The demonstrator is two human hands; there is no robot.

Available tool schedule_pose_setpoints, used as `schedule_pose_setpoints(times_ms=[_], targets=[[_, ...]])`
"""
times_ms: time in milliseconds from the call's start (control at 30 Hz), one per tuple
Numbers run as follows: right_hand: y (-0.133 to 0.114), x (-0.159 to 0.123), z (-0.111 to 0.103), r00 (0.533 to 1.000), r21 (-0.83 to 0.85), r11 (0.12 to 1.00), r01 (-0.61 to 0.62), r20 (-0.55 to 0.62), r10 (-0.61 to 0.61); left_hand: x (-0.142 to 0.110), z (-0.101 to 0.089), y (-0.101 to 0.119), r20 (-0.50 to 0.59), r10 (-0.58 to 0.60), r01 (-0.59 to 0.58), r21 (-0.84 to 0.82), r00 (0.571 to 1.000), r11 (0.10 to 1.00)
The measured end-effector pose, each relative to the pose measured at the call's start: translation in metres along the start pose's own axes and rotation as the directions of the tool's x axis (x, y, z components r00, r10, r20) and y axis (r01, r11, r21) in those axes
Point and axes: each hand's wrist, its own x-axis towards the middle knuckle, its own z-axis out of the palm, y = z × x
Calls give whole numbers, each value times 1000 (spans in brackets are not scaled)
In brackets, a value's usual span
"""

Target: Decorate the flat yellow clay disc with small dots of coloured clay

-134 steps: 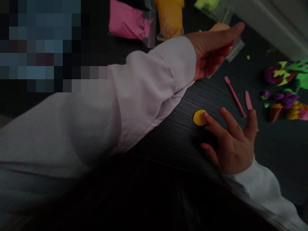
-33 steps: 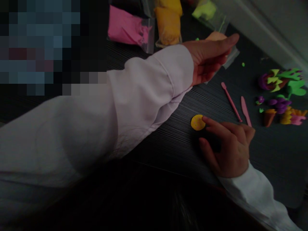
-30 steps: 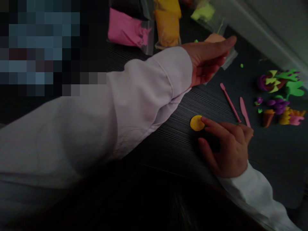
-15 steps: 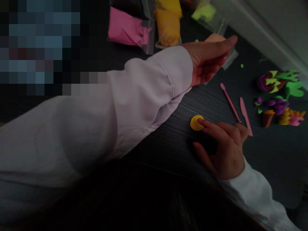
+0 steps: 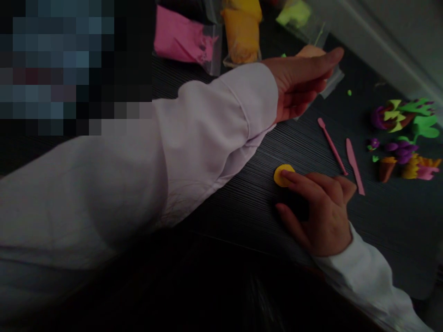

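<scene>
My right hand [image 5: 320, 214] lies low over the dark table, its index fingertip touching the middle of a flat yellow clay disc [image 5: 278, 179]. The thumb is held apart, while the other fingers bend toward the table; nothing is gripped. My left hand [image 5: 301, 83] rests on its side further up, thumb stretched out and fingers loosely curved, with nothing seen in it. Just behind it shows a peach-coloured clay lump in a clear bag [image 5: 311, 50], partly hidden by the hand. Between my hands lie a thin pink modelling stick [image 5: 332, 146] and a pink plastic knife [image 5: 355, 166].
Bags of pink clay [image 5: 178, 34], orange clay [image 5: 241, 34] and yellow-green clay [image 5: 294, 14] lie along the top. At right sit small clay models: a purple-and-yellow piece [image 5: 391, 115], purple balls [image 5: 401, 150] and a brown cone [image 5: 386, 169]. A green crumb [image 5: 349, 92] lies nearby.
My right index fingertip has slid left from the disc's right edge onto its middle. The other right fingers have drawn in, away from the pink knife. My left hand keeps its pose.
</scene>
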Motion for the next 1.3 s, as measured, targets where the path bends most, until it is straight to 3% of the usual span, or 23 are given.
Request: schedule_pose_setpoints(times_ms=[167,333,1000,1200,1300], targets=[[2,-2,-5,999,33,999,-22,-34,23,-1,2,1,-12,-3,3,0,1000,1000],[2,-3,-5,999,54,998,33,-20,-32,1,2,2,-24,-27,27,3,999,1000],[4,-4,-3,998,71,996,46,32,-49,3,0,4,1,-34,34,28,999,999],[10,-10,-5,990,119,989,-86,-97,97,3,-1,2,58,28,-35,108,998,994],[10,-10,-6,990,99,990,-99,-88,108,2,0,1,78,51,-62,145,996,987]])
